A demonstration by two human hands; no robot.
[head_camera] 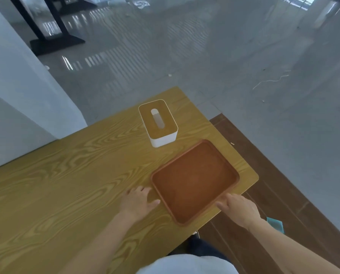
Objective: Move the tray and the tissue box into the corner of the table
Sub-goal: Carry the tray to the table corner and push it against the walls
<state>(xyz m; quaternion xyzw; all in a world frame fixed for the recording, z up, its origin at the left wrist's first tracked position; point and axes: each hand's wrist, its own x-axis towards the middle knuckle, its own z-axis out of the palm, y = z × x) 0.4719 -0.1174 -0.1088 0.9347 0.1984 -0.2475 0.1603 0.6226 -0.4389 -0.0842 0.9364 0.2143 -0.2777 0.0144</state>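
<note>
A brown rectangular tray lies empty near the right end of the yellow wooden table, its near corner close to the table's front edge. A white tissue box with a wooden lid and an oval slot stands upright behind the tray, near the far right corner. My left hand rests flat on the table, fingers spread, just left of the tray's near-left rim. My right hand touches the tray's near-right rim with fingers apart; it does not seem to grip it.
Beyond the table's right and far edges lie a dark brown wooden floor strip and a grey glossy floor. A white wall panel stands at the left. A teal object lies on the floor near my right wrist.
</note>
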